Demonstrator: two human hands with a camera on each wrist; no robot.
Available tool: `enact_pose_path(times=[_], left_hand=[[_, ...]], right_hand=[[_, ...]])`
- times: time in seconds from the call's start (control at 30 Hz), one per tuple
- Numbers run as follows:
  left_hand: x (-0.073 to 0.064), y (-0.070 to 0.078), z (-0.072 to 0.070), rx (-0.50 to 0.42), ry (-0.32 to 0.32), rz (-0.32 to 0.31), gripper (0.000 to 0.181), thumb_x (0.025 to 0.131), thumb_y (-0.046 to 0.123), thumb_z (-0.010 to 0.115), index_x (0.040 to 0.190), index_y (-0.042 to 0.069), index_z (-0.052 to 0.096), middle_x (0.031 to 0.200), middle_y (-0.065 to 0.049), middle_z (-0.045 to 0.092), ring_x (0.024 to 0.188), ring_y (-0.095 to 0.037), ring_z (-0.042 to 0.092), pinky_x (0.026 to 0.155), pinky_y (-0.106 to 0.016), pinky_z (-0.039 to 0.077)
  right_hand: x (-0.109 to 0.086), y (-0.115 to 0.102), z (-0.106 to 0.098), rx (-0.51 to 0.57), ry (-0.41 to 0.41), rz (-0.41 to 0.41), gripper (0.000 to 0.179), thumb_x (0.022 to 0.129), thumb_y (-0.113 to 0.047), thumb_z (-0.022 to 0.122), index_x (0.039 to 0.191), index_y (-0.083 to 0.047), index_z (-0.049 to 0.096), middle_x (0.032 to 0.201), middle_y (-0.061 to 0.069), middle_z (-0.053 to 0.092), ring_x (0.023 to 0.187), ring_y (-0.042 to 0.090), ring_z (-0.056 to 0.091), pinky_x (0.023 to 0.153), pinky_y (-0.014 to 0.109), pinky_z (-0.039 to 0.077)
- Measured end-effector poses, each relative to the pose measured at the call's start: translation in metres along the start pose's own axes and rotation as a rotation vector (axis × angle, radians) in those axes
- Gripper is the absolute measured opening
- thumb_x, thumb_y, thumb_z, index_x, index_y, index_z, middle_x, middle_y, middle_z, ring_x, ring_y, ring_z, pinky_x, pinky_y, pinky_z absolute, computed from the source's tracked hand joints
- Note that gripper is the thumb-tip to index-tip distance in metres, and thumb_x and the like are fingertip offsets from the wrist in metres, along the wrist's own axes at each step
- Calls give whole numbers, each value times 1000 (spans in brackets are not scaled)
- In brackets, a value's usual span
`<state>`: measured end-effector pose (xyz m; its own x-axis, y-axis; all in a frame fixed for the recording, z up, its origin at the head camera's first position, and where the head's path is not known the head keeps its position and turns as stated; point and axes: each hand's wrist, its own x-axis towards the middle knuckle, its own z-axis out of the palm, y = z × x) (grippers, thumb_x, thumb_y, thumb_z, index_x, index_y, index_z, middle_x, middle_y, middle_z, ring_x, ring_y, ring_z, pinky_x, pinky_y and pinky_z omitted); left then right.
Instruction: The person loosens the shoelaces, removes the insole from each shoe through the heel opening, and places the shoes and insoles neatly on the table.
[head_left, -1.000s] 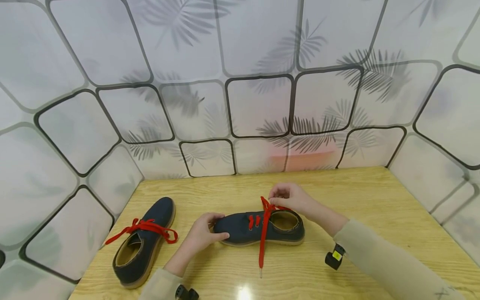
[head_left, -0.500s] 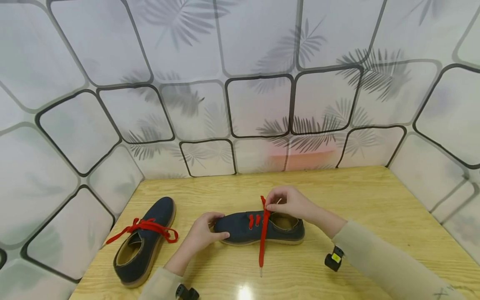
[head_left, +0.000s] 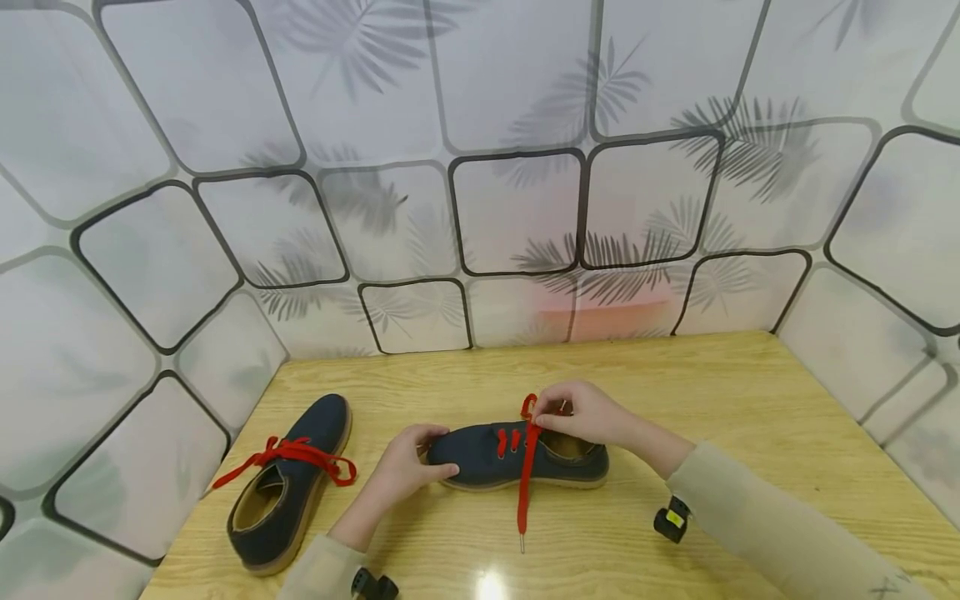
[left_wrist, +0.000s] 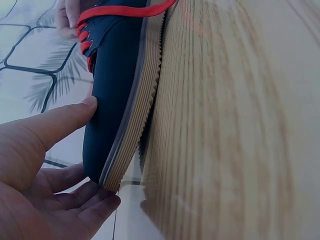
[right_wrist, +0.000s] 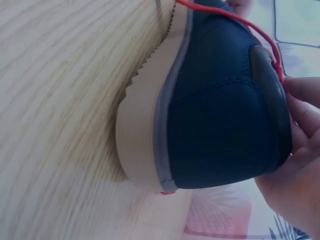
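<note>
A navy shoe (head_left: 476,454) with red laces lies sole-down on the table, toe pointing left. My left hand (head_left: 405,468) holds its toe; in the left wrist view the thumb (left_wrist: 75,120) presses on the upper and the fingertips meet the toe and sole edge. Above the shoe's opening, my right hand (head_left: 585,410) pinches the red shoelace (head_left: 528,475) by its knot. One lace end with a metal tip hangs over the near side onto the table. In the right wrist view the heel (right_wrist: 220,135) hides part of the right fingers.
A second navy shoe (head_left: 322,425), its red lace (head_left: 303,452) tied in a bow, sits at the left of the wooden table (head_left: 675,375). Patterned walls (head_left: 517,217) rise behind and at both sides. Black wrist cameras show below both sleeves.
My right hand has moved slightly left and down to the knot, then a little right. A red loop now stands beyond the fingers. The left hand and both shoes stay put.
</note>
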<state>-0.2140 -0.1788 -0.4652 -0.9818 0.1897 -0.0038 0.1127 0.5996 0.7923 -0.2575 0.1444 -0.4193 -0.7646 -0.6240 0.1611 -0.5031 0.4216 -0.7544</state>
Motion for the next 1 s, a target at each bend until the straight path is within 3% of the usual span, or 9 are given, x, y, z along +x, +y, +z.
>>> enact_pose_path(times=[0.23, 0.47, 0.63, 0.83, 1.0], left_hand=[[0, -1, 0, -2, 0, 6, 57, 84, 10, 91, 136, 0, 68, 137, -21, 66, 129, -45, 64, 110, -56, 55], [0, -2, 0, -7, -4, 9, 58, 84, 11, 91, 136, 0, 68, 138, -21, 66, 129, -45, 64, 110, -56, 55], [0, -2, -1, -9, -1, 8, 58, 84, 10, 92, 136, 0, 68, 138, -21, 66, 129, -45, 64, 110, -56, 55], [0, -2, -1, -14, -3, 1, 58, 84, 11, 92, 136, 1, 69, 138, -21, 66, 129, -45, 64, 110, -56, 55], [0, -2, -1, -12, -3, 5, 57, 84, 11, 92, 135, 1, 69, 138, -21, 66, 129, -44, 64, 109, -56, 55]], right_hand=[[1, 1, 1, 48, -34, -27, 17, 99, -5, 73, 116, 1, 74, 80, 6, 69, 64, 4, 49, 59, 21, 45], [0, 1, 0, 44, -83, -50, 18, 99, -4, 74, 116, -1, 78, 80, 5, 68, 63, 2, 49, 58, 21, 46], [-1, 2, 0, -41, -67, -77, 19, 96, 1, 73, 107, -13, 80, 91, 3, 64, 74, 10, 50, 65, 22, 46], [-1, 0, 2, -130, 3, -111, 28, 91, 5, 66, 95, -20, 77, 106, 1, 69, 96, 22, 59, 82, 36, 50], [-1, -2, 1, -144, 18, -97, 17, 100, -6, 68, 97, -20, 77, 106, -1, 77, 96, 13, 65, 83, 30, 54]])
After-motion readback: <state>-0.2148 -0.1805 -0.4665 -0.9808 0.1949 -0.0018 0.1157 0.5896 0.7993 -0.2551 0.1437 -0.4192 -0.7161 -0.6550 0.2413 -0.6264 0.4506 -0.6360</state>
